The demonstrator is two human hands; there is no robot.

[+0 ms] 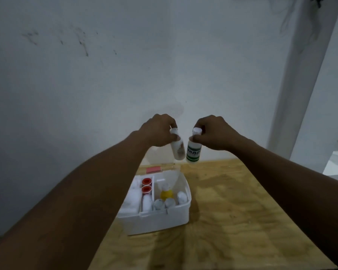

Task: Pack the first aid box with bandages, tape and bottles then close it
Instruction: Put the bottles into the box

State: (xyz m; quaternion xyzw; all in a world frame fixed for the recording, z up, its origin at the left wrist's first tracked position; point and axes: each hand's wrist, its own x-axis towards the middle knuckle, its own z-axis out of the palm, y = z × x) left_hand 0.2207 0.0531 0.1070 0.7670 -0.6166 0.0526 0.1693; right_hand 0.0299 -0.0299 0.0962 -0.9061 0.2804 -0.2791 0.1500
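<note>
Presently two bottles are pinched by their caps: a brown-labelled bottle in the left hand, a green-labelled bottle in the right hand, above the open first aid box at the table's left edge; lowering upright into its right compartment seems called for.

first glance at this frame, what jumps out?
Two hands raised mid-frame against the wall, each pinching a small white bottle by its neck: the left hand holds a brown-labelled bottle, the right hand a green-striped bottle. Below them, an open white box sits on the wooden table, already holding bottles, two red-capped ones on its left side.
</note>
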